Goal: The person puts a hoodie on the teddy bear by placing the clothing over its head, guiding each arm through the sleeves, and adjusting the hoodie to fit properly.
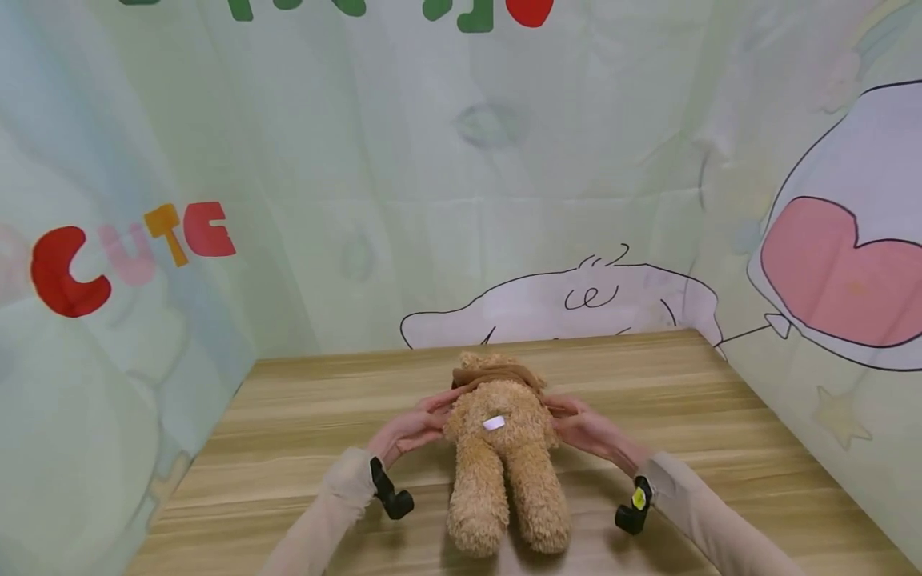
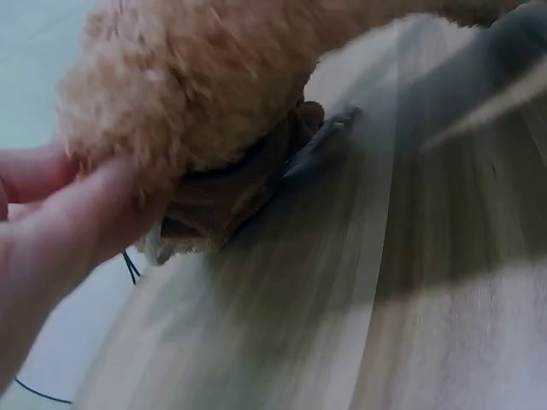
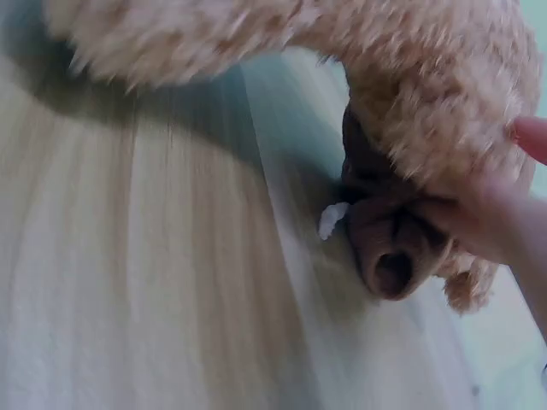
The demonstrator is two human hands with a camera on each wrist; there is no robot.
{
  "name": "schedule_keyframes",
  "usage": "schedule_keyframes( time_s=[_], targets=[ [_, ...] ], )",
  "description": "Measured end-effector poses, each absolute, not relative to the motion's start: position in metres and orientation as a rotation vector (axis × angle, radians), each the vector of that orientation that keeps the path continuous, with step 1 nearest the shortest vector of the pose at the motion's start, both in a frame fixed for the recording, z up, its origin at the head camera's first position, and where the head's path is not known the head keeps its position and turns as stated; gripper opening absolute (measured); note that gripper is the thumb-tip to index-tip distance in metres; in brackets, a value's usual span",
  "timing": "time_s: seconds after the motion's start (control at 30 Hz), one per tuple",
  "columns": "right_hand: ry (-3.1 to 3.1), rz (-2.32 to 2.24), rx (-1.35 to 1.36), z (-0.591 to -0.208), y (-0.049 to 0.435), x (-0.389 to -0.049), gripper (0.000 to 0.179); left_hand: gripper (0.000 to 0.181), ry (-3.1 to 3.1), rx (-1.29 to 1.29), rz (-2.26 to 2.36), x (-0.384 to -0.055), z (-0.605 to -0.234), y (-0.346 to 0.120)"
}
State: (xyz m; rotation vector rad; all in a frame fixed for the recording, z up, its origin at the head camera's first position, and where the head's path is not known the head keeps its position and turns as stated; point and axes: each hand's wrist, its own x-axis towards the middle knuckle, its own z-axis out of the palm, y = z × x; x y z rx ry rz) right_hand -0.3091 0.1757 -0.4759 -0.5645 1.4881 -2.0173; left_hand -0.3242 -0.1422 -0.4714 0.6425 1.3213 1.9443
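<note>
A light-brown plush teddy bear (image 1: 504, 408) lies on its front, legs toward me, a white tag (image 1: 494, 423) on its lower back. A brown cloth garment (image 1: 497, 374) is bunched around its upper end, and the head is mostly hidden beyond it. From the left side, my left hand (image 1: 418, 424) grips the bear near the garment's edge; in the left wrist view its thumb and fingers pinch the fur (image 2: 171, 111). On the opposite side my right hand (image 1: 587, 430) holds bear and cloth, its fingers against the brown cloth (image 3: 393, 243) in the right wrist view.
The bear lies on a wood-grain table (image 1: 324, 400). Printed curtains (image 1: 346, 200) with cartoon figures and letters enclose it at the back and both sides. A small white piece (image 3: 332, 219) shows beside the garment in the right wrist view.
</note>
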Motion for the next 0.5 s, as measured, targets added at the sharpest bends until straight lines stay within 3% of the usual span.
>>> schedule_keyframes(
  time_s=[0.17,0.4,0.5],
  targets=[
    [1.628,-2.071,-0.494,-0.483,0.167,-0.305,0.064,0.067,1.422,0.570,1.976,-0.324,-0.473,-0.136],
    [1.849,-2.212,-0.180,-0.478,0.144,-0.301,0.039,0.045,1.822,0.345,1.904,-0.320,-0.479,-0.116],
    [1.908,-2.206,-0.105,-0.475,0.137,-0.301,0.035,0.040,1.691,0.476,2.045,-0.373,-0.555,-0.122]
  ],
)
